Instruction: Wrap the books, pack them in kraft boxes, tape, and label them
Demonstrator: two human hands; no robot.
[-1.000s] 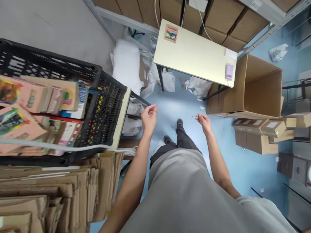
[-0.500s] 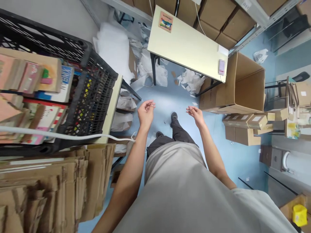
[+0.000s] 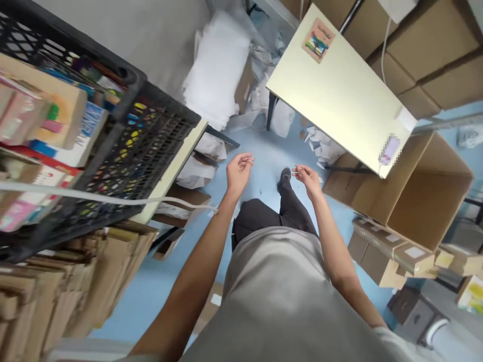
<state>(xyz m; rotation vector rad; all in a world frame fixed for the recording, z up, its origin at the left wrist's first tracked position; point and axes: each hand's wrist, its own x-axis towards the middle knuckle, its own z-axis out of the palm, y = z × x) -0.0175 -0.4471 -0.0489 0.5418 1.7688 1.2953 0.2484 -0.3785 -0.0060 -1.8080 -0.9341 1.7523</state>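
Over the blue floor, my left hand [image 3: 240, 172] hangs in the air with its fingers loosely bent and nothing visible in it. My right hand [image 3: 307, 179] is raised at about the same height, its fingers partly curled and slightly apart, also with nothing visible in it. Neither hand touches anything. Closest to the right hand are my dark shoe [image 3: 285, 177] and the pale yellow table [image 3: 335, 80], which bears a small picture card [image 3: 319, 40] and a blurred purple item [image 3: 389, 150]. A white cable [image 3: 113, 198] runs across toward my left forearm.
On the left, a black plastic crate [image 3: 166, 125] holds books, with flattened cardboard [image 3: 86, 286] below it. White foam sheets [image 3: 219, 65] and crumpled paper lie ahead. A large open carton [image 3: 422, 186] stands at right, beside smaller boxes [image 3: 388, 246].
My view has turned and moved toward the table, which now looks larger and more tilted. The large carton has shifted right in view. Both hands stay raised, appearing slightly closer together.
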